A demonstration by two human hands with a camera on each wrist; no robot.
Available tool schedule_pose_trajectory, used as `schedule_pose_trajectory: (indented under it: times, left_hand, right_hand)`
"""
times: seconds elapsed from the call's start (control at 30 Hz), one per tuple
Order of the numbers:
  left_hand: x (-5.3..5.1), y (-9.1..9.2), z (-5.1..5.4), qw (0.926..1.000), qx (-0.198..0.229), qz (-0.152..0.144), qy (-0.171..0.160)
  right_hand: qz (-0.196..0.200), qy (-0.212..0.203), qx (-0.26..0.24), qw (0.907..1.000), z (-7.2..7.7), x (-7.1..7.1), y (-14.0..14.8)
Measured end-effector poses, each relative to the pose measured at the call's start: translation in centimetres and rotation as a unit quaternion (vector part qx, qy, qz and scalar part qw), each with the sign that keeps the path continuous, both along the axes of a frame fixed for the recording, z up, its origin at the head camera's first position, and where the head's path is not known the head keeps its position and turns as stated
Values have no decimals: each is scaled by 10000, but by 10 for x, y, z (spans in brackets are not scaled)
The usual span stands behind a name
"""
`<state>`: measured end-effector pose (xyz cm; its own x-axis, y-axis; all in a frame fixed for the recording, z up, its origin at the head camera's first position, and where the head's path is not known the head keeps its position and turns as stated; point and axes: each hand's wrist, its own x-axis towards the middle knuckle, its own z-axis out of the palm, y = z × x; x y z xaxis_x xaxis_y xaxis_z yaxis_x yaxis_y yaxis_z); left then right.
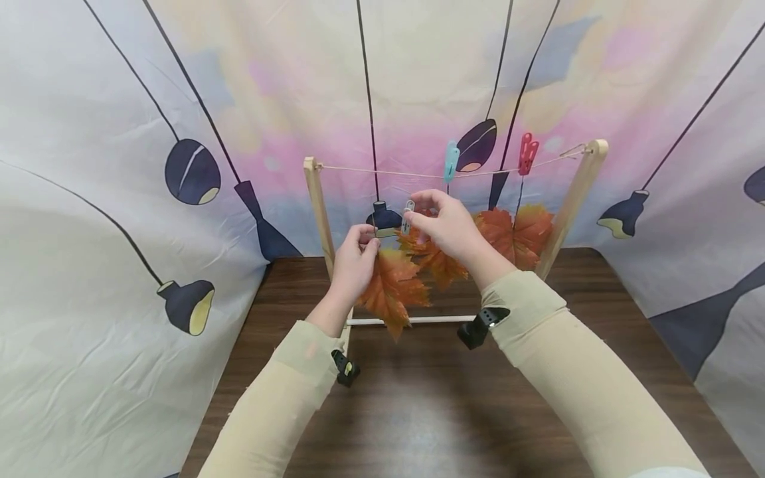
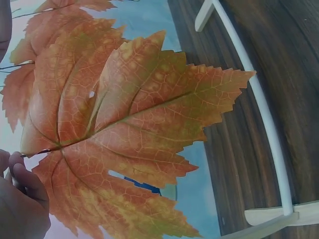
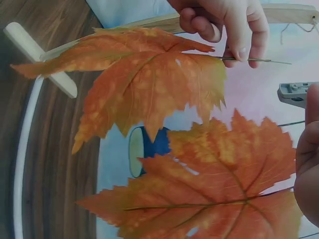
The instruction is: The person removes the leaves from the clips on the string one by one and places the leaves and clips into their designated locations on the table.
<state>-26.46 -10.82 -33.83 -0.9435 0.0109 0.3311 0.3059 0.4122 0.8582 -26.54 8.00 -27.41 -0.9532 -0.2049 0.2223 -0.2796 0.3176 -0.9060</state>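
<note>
My left hand (image 1: 355,260) pinches the thin stem of an orange artificial maple leaf (image 1: 391,287), which hangs below the fingers in front of the wooden frame. Between the fingertips of my right hand (image 1: 448,226) is a grey clothespin (image 1: 408,218), held upright close to the left hand. In the right wrist view the stem pokes out past the left thumb and finger, apart from the clothespin (image 3: 294,93). Behind the right hand hangs a second maple leaf (image 1: 442,262), below a light blue clothespin (image 1: 451,161) on the string. A red clothespin (image 1: 528,154) holds a third leaf (image 1: 518,234).
A string (image 1: 382,172) runs between two wooden posts (image 1: 319,212) of the frame. Low down, a white rod (image 1: 439,319) joins its sides. The frame stands on a dark wooden table (image 1: 412,405). Behind it hangs a cloth (image 1: 269,86) printed with lamps.
</note>
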Motion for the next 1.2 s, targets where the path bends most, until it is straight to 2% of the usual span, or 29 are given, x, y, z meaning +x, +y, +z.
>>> schedule_pose_trajectory:
  times: [0.37, 0.53, 0.77, 0.9, 1.0, 1.2]
  left_hand:
    - [5, -9, -24, 9997, -184, 85, -138]
    - [5, -13, -30, 9997, -141, 57, -194]
    - [6, -14, -39, 9993, -378, 53, -59]
    - [9, -17, -46, 9985, -522, -100, -123]
    - [10, -19, -51, 9979, -607, -168, -124]
    - [12, -22, -61, 9965, -820, -165, 92]
  right_hand:
    - [79, -340, -115, 9993, -34, 4, 10]
    - [25, -295, -215, 9993, -45, 5, 14]
    - [24, -229, -145, 9996, -60, 9, 18]
    - [25, -270, -122, 9996, -67, 14, 19]
    - [-11, -387, -138, 9992, -75, 17, 19]
    - [-117, -681, -331, 9971, -96, 19, 23]
